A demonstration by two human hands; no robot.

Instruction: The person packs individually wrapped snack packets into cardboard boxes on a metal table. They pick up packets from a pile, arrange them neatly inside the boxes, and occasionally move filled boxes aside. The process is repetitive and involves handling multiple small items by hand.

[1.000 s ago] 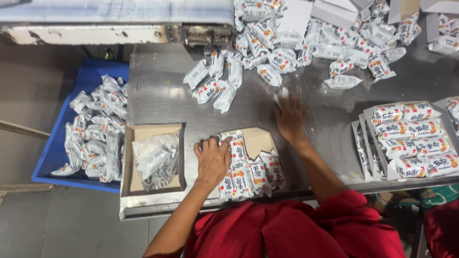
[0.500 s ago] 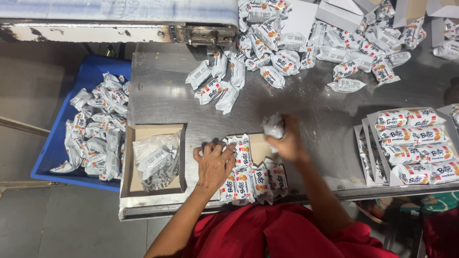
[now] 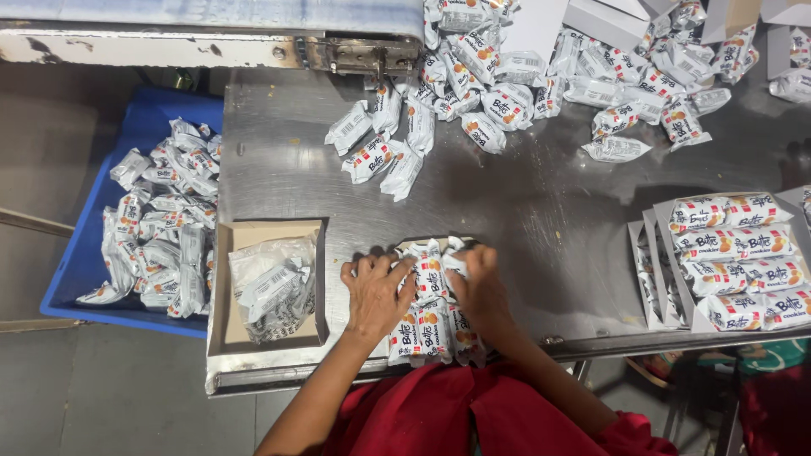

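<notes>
Your two hands sit low in the middle of the frame, both on the row of packets (image 3: 429, 314) in the carton (image 3: 420, 247) at the near edge of the counter (image 3: 541, 211). The packets lie side by side, white with orange and red print, running from just under your fingers down toward your body.

Your left hand (image 3: 374, 291) lies flat on the left side of the row, fingers spread narrowly and pressing down on the wrappers. It covers the packets rather than closing around any one of them.

Your right hand (image 3: 481, 287) rests on the right side of the row, just beside the left, with the fingers curled down over a packet at the upper end. Its grip is narrow, and you cannot tell whether it actually pinches that packet or only pushes on it.

Left of your left hand, a second open box (image 3: 226, 287) holds clear wrappers (image 3: 272, 287). Farther left, off the counter, a blue crate (image 3: 89, 245) is full of packets. Loose packets (image 3: 507, 84) are heaped across the upper centre and upper right. At the right edge, filled trays (image 3: 735, 262) sit well apart from your hands.
</notes>
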